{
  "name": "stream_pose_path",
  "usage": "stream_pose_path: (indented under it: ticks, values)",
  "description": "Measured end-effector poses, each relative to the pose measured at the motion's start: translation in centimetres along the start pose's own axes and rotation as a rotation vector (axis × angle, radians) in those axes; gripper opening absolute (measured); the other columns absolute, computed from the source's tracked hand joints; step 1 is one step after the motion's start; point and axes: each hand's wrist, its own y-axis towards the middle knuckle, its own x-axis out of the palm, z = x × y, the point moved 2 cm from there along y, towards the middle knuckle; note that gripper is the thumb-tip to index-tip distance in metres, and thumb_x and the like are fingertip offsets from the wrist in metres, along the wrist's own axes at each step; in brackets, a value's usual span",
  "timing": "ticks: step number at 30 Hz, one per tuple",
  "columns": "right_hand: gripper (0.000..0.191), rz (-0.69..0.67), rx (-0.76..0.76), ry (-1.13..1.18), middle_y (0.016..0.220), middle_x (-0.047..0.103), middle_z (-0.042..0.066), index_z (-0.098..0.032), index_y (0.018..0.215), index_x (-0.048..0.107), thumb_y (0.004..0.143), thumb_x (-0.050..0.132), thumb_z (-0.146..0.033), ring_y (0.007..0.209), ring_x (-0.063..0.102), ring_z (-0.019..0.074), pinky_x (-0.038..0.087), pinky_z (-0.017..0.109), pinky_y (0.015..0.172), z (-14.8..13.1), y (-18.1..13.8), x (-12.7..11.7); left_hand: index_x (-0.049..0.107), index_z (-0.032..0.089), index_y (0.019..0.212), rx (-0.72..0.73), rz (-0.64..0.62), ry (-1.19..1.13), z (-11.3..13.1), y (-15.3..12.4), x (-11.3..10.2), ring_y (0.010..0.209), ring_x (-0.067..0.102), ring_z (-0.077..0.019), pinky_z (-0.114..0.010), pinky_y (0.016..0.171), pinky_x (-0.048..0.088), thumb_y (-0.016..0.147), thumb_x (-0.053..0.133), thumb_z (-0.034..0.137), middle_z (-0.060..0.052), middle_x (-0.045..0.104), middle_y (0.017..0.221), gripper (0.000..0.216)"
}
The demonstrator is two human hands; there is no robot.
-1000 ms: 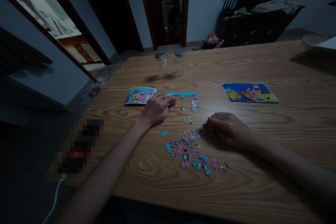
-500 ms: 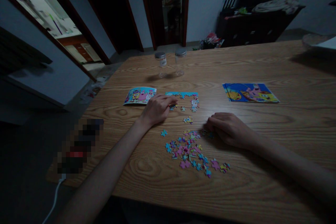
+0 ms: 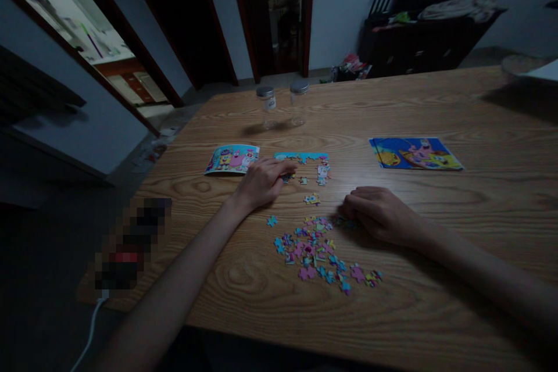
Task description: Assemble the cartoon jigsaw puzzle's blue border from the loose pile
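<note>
My left hand (image 3: 263,180) reaches over the left side of a partly joined jigsaw puzzle (image 3: 322,172), fingers stretched out and fingertips at the pieces there. The hand covers some of that side. Its blue top strip and right side show. A small loose piece (image 3: 304,181) lies inside the outline, and a yellow joined bit (image 3: 311,199) sits just below. My right hand (image 3: 381,213) rests curled on the table, its fingertips turned down and hidden, beside a heap of loose puzzle pieces (image 3: 308,249). A lone blue piece (image 3: 272,221) lies left of the heap.
A curved picture card (image 3: 231,159) stands left of the puzzle; flat picture sheets (image 3: 416,154) lie at right. Two lidded clear jars (image 3: 269,109) stand behind. A blurred-out object with a white cable (image 3: 92,325) is at the left edge. A person (image 3: 290,0) is beyond the doorway.
My left index finger has shifted slightly to the right over the puzzle's left side. The right hand and the loose pieces look unmoved.
</note>
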Motion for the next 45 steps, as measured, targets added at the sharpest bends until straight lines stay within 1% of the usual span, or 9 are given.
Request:
stream_pose_path:
  ticks: [4, 10, 19, 23, 26, 32, 37, 42, 45]
  values:
    - [0.02, 0.008, -0.009, -0.003, 0.074, 0.064, 0.004, -0.023, 0.085, 0.051, 0.089, 0.043, -0.005, 0.066, 0.056, 0.0186, 0.038, 0.032, 0.063, 0.05, -0.04, 0.04, 0.068, 0.021, 0.119, 0.006, 0.011, -0.013, 0.12, -0.06, 0.07, 0.108, 0.072, -0.0226, -0.046, 0.103, 0.052, 0.08, 0.052, 0.001, -0.004, 0.078, 0.118, 0.047]
    - [0.02, 0.01, -0.015, -0.005, 0.073, 0.063, 0.003, -0.023, 0.085, 0.051, 0.089, 0.042, -0.006, 0.065, 0.055, 0.0181, 0.038, 0.032, 0.063, 0.07, -0.01, 0.07, 0.068, 0.021, 0.119, 0.016, 0.005, -0.005, 0.38, -0.07, -0.02, 0.106, 0.072, -0.0232, -0.043, 0.1, 0.053, 0.077, 0.056, 0.002, -0.004, 0.078, 0.117, 0.047]
    - [0.02, 0.019, -0.023, -0.006, 0.072, 0.062, 0.003, -0.023, 0.084, 0.051, 0.09, 0.042, -0.006, 0.065, 0.055, 0.0177, 0.037, 0.031, 0.062, -0.09, 0.09, -0.07, 0.069, 0.021, 0.118, 0.023, 0.02, 0.029, 0.4, -0.05, -0.35, 0.105, 0.072, -0.0231, -0.044, 0.102, 0.052, 0.078, 0.055, 0.003, -0.003, 0.079, 0.117, 0.045]
    - [0.02, 0.023, -0.024, 0.003, 0.073, 0.063, 0.003, -0.023, 0.085, 0.052, 0.089, 0.042, -0.005, 0.065, 0.055, 0.0174, 0.038, 0.03, 0.063, -0.06, 0.02, -0.06, 0.067, 0.019, 0.121, 0.051, 0.052, 0.034, 0.66, 0.02, -0.57, 0.098, 0.073, -0.0223, -0.042, 0.1, 0.052, 0.077, 0.055, 0.003, -0.003, 0.08, 0.109, 0.049]
    - [0.021, 0.028, -0.027, 0.005, 0.073, 0.063, 0.003, -0.023, 0.085, 0.052, 0.088, 0.042, -0.005, 0.066, 0.055, 0.0174, 0.038, 0.03, 0.063, 0.0, 0.01, 0.02, 0.066, 0.02, 0.122, 0.08, 0.047, 0.031, 0.67, 0.01, -0.54, 0.094, 0.075, -0.0208, -0.042, 0.1, 0.053, 0.078, 0.055, 0.004, -0.001, 0.081, 0.105, 0.048]
    - [0.021, 0.043, -0.043, -0.018, 0.073, 0.063, 0.003, -0.022, 0.086, 0.053, 0.087, 0.042, -0.005, 0.065, 0.055, 0.0177, 0.037, 0.03, 0.063, 0.16, -0.02, 0.14, 0.07, 0.02, 0.113, 0.054, 0.06, 0.026, 0.37, -0.08, -0.43, 0.097, 0.075, -0.0225, -0.043, 0.096, 0.057, 0.077, 0.054, 0.005, -0.002, 0.081, 0.108, 0.042]
    - [0.021, 0.024, -0.033, 0.012, 0.074, 0.063, 0.003, -0.022, 0.085, 0.052, 0.087, 0.042, -0.004, 0.065, 0.055, 0.017, 0.037, 0.03, 0.063, 0.17, -0.05, 0.14, 0.069, 0.021, 0.118, 0.022, 0.052, -0.027, 0.24, -0.17, -0.26, 0.099, 0.075, -0.0222, -0.042, 0.092, 0.06, 0.077, 0.054, 0.005, -0.001, 0.081, 0.105, 0.047]
    - [0.021, 0.039, -0.035, -0.008, 0.072, 0.062, 0.003, -0.023, 0.085, 0.051, 0.088, 0.042, -0.004, 0.065, 0.054, 0.0173, 0.037, 0.03, 0.062, 0.06, 0.05, 0.07, 0.069, 0.022, 0.116, 0.02, 0.021, -0.054, 0.28, -0.16, -0.25, 0.1, 0.075, -0.0222, -0.042, 0.093, 0.06, 0.082, 0.057, 0.011, -0.002, 0.08, 0.108, 0.037]
    - [0.021, 0.041, -0.044, -0.017, 0.073, 0.063, 0.003, -0.022, 0.086, 0.052, 0.089, 0.042, -0.005, 0.065, 0.054, 0.0173, 0.037, 0.03, 0.062, -0.01, 0.09, 0.05, 0.069, 0.022, 0.116, 0.02, 0.002, -0.056, 0.41, -0.08, -0.38, 0.101, 0.074, -0.0232, -0.042, 0.092, 0.059, 0.083, 0.06, 0.014, -0.003, 0.079, 0.109, 0.035]
